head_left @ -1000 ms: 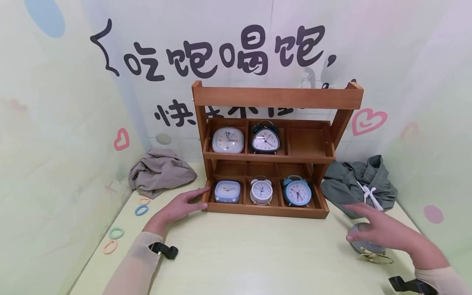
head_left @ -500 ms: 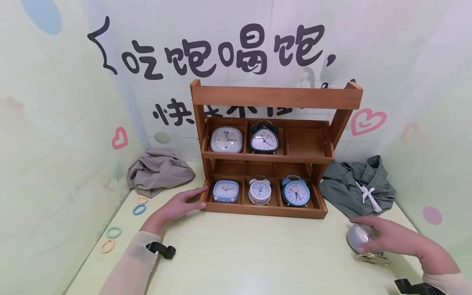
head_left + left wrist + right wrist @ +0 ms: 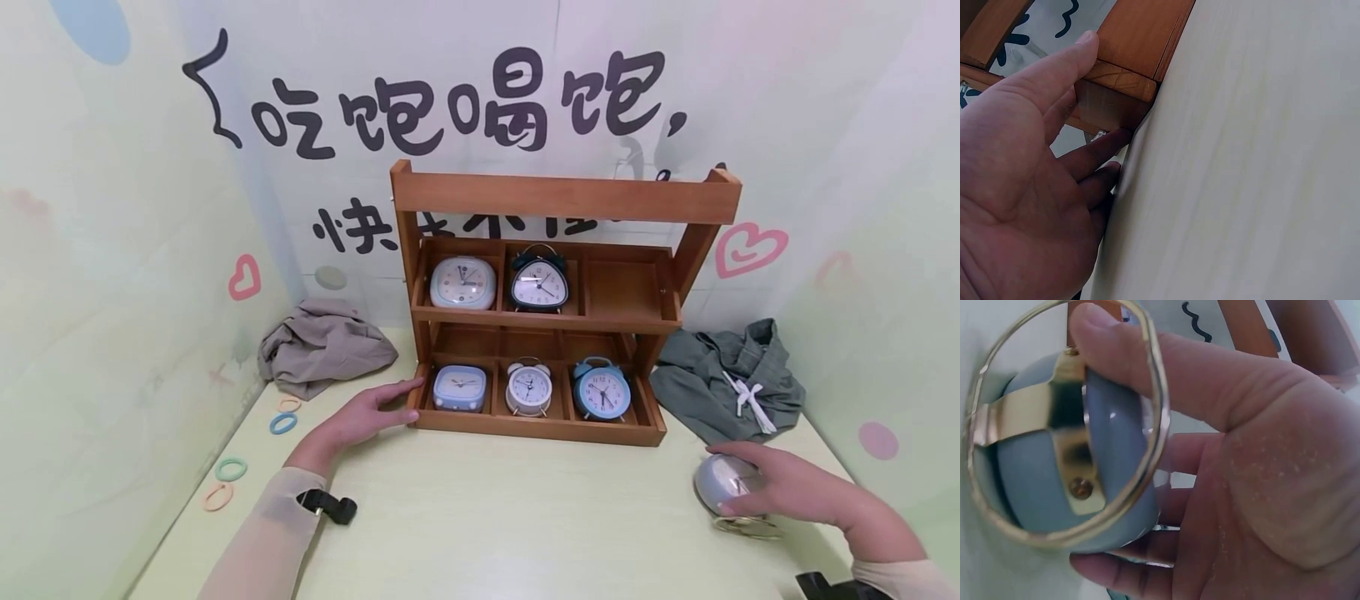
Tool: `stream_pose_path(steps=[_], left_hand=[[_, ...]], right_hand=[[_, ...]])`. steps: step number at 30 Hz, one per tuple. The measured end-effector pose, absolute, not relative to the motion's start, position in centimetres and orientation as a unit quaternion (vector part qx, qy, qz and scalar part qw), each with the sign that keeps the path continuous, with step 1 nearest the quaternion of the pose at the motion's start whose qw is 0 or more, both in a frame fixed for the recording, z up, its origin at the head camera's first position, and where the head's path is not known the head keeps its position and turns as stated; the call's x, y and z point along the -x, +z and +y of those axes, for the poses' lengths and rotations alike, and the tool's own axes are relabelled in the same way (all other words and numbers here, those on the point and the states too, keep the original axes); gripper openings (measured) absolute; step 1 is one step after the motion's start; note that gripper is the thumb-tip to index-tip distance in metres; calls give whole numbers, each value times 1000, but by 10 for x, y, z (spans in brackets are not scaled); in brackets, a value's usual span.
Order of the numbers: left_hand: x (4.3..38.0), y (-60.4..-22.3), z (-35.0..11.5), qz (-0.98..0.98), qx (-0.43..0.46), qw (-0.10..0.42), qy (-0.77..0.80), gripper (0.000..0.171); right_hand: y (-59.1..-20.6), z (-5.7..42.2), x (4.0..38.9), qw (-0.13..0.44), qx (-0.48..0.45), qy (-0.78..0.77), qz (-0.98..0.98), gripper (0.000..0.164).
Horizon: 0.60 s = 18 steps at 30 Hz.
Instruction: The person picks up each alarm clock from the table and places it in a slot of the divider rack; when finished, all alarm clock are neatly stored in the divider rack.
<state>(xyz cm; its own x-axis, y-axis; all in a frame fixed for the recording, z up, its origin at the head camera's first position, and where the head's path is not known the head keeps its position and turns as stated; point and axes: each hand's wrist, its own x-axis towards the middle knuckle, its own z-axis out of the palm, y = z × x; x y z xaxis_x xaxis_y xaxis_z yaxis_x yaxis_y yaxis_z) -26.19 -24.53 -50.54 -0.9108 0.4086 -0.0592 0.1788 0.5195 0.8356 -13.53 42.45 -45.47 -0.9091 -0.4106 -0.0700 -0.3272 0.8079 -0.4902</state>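
My right hand (image 3: pixel 795 487) grips a round, grey-blue clock (image 3: pixel 726 481) with a gold ring stand, low over the right side of the table. In the right wrist view, the thumb lies over the clock's body (image 3: pixel 1113 425) and the fingers come round its other side; its gold bracket and ring face the camera. At the left end of a two-tier brown wooden shelf (image 3: pixel 540 429), my left hand (image 3: pixel 363 425) touches the lower tray. The left wrist view has that thumb at the tray's corner (image 3: pixel 1119 81), with the other fingers along its end.
The lower tier holds a blue clock (image 3: pixel 460 388), a white twin-bell clock (image 3: pixel 529 388) and a light-blue one (image 3: pixel 603 392). Above sit a pale clock (image 3: pixel 462 283) and a black-rimmed one (image 3: pixel 540 283). Cloths (image 3: pixel 326 346) (image 3: pixel 731 383) flank the shelf; several rings (image 3: pixel 282 423) lie left.
My right hand has come down onto the clock, closed round it and shifted it slightly left. My left hand stays at the shelf's end.
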Motion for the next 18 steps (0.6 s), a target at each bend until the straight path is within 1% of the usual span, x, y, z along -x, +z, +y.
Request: stream_pose_path(steps=[7, 18], left_hand=[[262, -505, -246, 862, -170, 125, 461, 73], [263, -507, -246, 862, -175, 120, 460, 73]], right_hand=[[-461, 396, 137, 53, 210, -235, 948, 78], [-470, 353, 138, 43, 233, -270, 933, 86]])
